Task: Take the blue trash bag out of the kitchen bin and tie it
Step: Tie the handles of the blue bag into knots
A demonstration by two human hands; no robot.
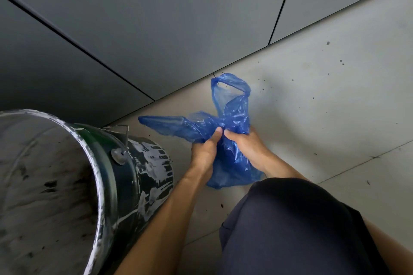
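Grey tiled floor, speckled. Blue trash bag sits on it, out of the paint-streaked bin. Left hand and right hand fingers clamped on bag neck; handle loops loose.

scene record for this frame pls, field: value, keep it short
setting: tiled floor beside grey cabinet fronts
bin: paint-smeared metal bucket, no bag inside, at the person's left
bag: blue trash bag, out of the bin, resting on the floor
bag handles: one loop up, one flap out to the left
left hand: gripping the bag neck
right hand: gripping the bag neck
knot: cannot tell if finished
other: dark specks on floor; knee in dark shorts
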